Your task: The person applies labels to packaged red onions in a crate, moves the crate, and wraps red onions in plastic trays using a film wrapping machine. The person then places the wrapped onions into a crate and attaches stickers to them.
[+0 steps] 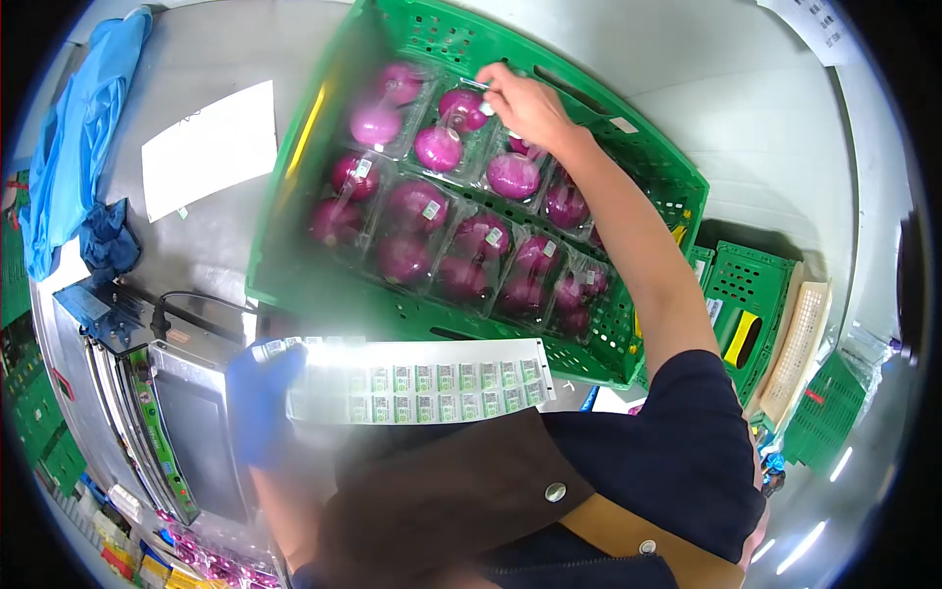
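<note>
My left hand (265,398), in a blue glove and blurred, grips the left end of a long sheet of small green and white labels (442,383). Bare, with its fingers curled together, my right hand (525,106) is over the far side of a green crate (294,187). A small white thing shows at its fingertips, too small to name. Below these fingers lie purple-red round vegetables (461,110) in clear packs. Several packs in the nearer row bear a small label, such as this one (432,210).
White paper (211,152) lies on the metal surface at left, near blue plastic (83,128). A machine with a dark screen (196,432) stands lower left, its black cable running toward the crate. Another green crate (751,280) and a beige basket (800,339) are at right.
</note>
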Demonstrator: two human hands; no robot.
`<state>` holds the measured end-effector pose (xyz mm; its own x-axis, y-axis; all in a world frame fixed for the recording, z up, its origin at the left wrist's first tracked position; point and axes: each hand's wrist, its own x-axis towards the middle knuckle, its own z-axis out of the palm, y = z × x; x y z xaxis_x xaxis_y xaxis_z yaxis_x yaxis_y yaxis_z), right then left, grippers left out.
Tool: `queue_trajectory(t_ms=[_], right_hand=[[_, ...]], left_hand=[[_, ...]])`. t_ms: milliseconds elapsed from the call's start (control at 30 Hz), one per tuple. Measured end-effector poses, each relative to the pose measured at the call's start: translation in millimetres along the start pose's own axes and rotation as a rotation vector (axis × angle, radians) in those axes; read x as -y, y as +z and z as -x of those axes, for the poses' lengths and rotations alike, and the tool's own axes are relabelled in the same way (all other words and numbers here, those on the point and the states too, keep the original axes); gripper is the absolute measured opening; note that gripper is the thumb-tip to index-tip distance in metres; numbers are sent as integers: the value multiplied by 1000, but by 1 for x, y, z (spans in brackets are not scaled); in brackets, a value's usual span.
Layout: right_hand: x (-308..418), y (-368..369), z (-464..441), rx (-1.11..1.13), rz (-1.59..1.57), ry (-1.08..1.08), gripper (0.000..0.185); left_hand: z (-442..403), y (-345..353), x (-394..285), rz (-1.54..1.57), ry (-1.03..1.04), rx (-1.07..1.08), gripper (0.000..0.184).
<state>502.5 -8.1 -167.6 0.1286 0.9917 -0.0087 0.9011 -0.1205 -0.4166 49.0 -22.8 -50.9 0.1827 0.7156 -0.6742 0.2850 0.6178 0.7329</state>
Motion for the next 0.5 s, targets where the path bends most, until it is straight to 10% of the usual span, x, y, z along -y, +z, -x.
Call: queue_trajectory(t_ms=[233, 500], right_hand=[[6, 44, -30, 35, 433, 121, 37], [51, 50, -118, 26, -232, 11, 32]], left_hand=[[-1, -8, -12, -98, -66, -53, 14], [7, 0, -23, 81, -19, -143, 12]])
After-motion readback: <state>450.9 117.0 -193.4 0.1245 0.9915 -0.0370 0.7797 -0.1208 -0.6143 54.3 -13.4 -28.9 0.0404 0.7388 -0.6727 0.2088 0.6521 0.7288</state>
